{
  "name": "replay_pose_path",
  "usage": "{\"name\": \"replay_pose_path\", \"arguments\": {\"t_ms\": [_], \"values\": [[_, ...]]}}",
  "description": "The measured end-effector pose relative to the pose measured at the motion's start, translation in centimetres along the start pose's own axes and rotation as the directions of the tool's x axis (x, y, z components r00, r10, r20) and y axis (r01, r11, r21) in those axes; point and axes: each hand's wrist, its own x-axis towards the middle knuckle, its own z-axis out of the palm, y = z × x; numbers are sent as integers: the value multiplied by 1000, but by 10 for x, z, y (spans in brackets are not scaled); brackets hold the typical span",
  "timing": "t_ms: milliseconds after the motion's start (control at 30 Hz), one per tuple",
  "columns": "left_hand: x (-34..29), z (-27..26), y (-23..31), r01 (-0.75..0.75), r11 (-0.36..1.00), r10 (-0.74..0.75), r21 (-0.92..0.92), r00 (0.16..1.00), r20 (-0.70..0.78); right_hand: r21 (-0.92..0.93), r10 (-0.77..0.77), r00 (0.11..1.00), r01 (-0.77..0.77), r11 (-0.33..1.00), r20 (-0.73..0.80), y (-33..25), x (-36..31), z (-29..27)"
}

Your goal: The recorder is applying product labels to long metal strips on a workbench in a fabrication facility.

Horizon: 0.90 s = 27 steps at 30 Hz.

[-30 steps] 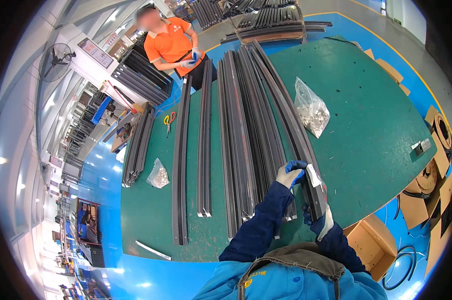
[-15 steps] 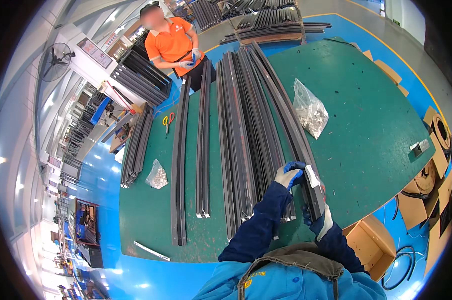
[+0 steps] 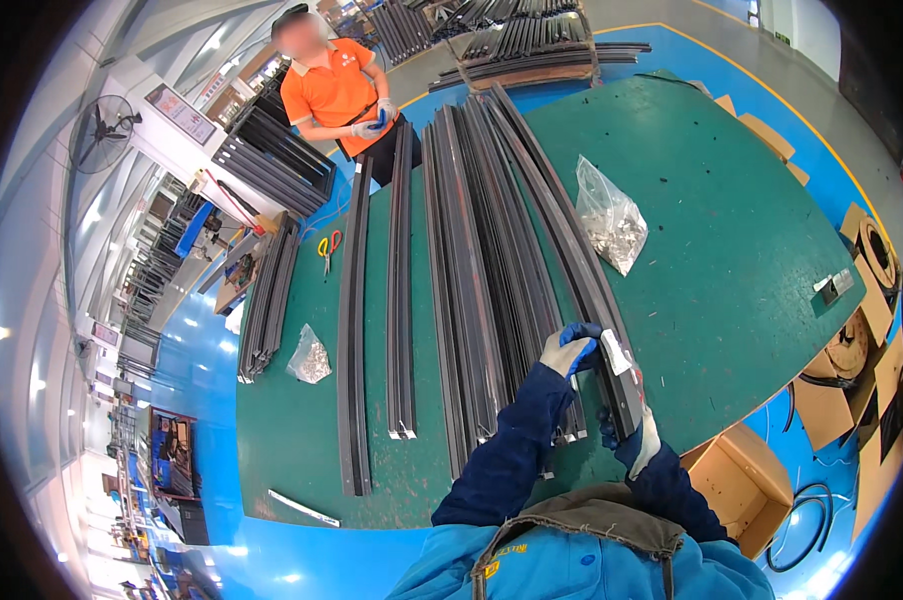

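Note:
A long dark metal profile runs lengthwise at the right of the stacked bars, its near end raised toward me. Around that near end my right hand, in a white and blue glove, is closed, with its fingers partly hidden by the bar. Higher up, my left hand has its gloved fingers curled against the profile's left edge. Beside those fingertips a white label or strip lies on the bar. Just left is a dense row of similar dark profiles.
The green table carries two more separate bars, a bag of small metal parts, a smaller bag, scissors and a white strip. An open carton stands at right. Across the table stands a person in orange.
The view has shifted slightly, moving the table scene a little to the left. Both my hands keep their places on the profile, with only small finger movement.

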Motion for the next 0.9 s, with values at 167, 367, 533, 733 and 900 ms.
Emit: {"name": "replay_pose_path", "arguments": {"t_ms": [167,367,533,733,900], "values": [[-3,2,2,-4,1000,4,-12,1000,1,-34,-26,999,27,999,19,2,1,-4],[-12,3,-3,8,996,-10,-88,1000,-18,-52,-125,985,119,991,-123,13,-1,9],[0,5,3,-115,989,113,-94,993,-26,-273,-188,979,159,949,-83,1,7,-21],[-6,4,13,21,996,-18,90,999,-36,79,12,987,-25,997,161,6,7,-4],[-8,10,13,46,993,-41,113,998,-52,30,53,998,-54,998,25,1,1,-11]]}}
